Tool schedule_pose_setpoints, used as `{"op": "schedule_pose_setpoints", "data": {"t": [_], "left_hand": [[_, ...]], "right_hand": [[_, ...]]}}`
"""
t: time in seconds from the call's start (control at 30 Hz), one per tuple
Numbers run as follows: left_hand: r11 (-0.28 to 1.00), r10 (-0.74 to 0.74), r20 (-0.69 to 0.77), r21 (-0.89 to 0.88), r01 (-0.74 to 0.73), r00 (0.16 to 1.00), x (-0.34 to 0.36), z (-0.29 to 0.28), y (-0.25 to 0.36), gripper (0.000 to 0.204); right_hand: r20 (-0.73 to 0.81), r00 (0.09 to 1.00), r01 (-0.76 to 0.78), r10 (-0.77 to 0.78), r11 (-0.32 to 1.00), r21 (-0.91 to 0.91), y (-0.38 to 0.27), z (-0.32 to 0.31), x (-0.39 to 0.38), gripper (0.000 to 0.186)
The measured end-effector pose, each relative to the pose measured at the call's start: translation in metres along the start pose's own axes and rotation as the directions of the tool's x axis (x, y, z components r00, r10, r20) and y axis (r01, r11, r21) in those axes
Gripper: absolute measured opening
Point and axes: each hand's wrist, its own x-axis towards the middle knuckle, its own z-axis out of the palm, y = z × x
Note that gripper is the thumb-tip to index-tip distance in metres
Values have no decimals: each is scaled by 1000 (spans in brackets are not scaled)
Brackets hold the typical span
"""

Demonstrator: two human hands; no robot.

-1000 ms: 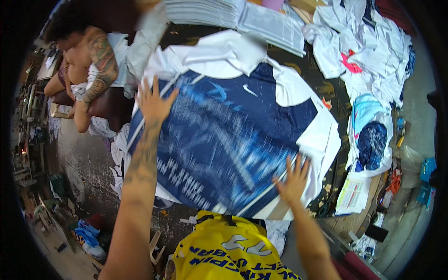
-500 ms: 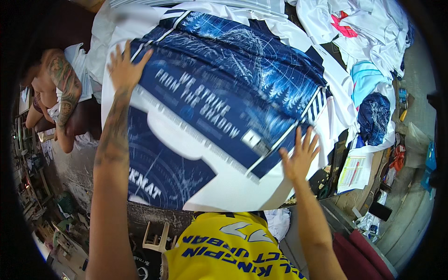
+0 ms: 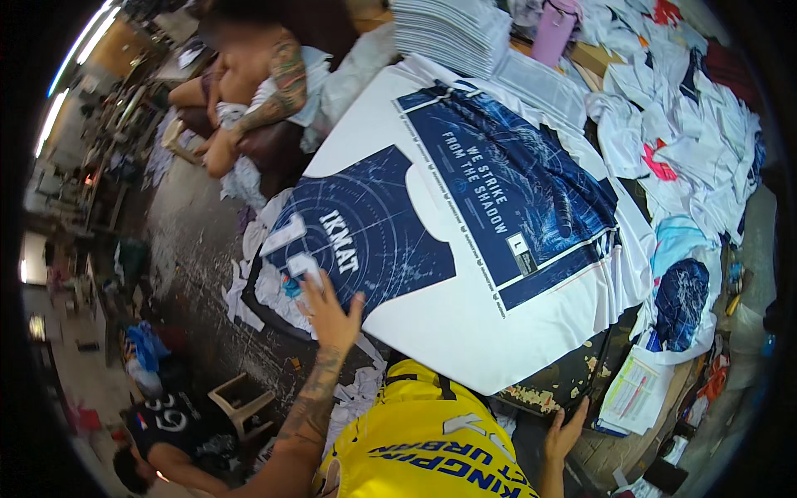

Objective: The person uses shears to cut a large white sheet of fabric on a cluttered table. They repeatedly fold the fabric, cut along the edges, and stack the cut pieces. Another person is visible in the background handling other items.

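A large white sheet of printed fabric (image 3: 432,340) is spread over the table in front of me. Its navy jersey panel (image 3: 374,224) carries pale lettering and ring patterns. Farther right, another navy print (image 3: 498,207) with white lettering is partly covered by a rumpled blue fold (image 3: 552,170). My left hand (image 3: 334,315), fingers spread, is at the near left edge of the navy panel; whether it presses on the cloth I cannot tell. Down by the table's near right corner, my right hand (image 3: 566,432) has its fingers stretched out and holds nothing.
Stacked white sheets (image 3: 452,37) and a pink bottle (image 3: 556,31) stand at the back. White garments (image 3: 639,108) pile up at the right, above a dark blue bundle (image 3: 682,299) and papers (image 3: 635,390). One person (image 3: 257,83) sits at the far left; another (image 3: 178,432) is lower left.
My view has swung left. My left hand has gone from the lettered print to the sheet's near left edge. The right hand has left the fabric for the table's near corner.
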Motion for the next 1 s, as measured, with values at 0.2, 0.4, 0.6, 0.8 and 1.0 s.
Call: {"op": "schedule_pose_setpoints", "data": {"t": [0.2, 0.4, 0.6, 0.8, 1.0], "left_hand": [[649, 717, 25, -386, -655, 696, -149, 7, 134, 95], [445, 890, 305, -411, -796, 340, -195, 19, 165, 75], [484, 848, 168, -633, -605, 502, -162, 10, 159, 22], [534, 706, 108, -731, -425, 700, -161, -15, 147, 14], [560, 787, 182, -610, -561, 589, -168, -15, 157, 12]], "right_hand": [[148, 989, 18, -6, 997, -81, 50, -23, 45, 35], [600, 799, -388, 30, 789, 477, 74, -67, 43, 23], [720, 691, -416, -59, 782, 464, 92, -109, -10, 34], [905, 391, 43, -166, 986, 163, 16, -73, 8, 93], [916, 378, 26, -131, 991, 131, -46, -47, 44, 90]]}}
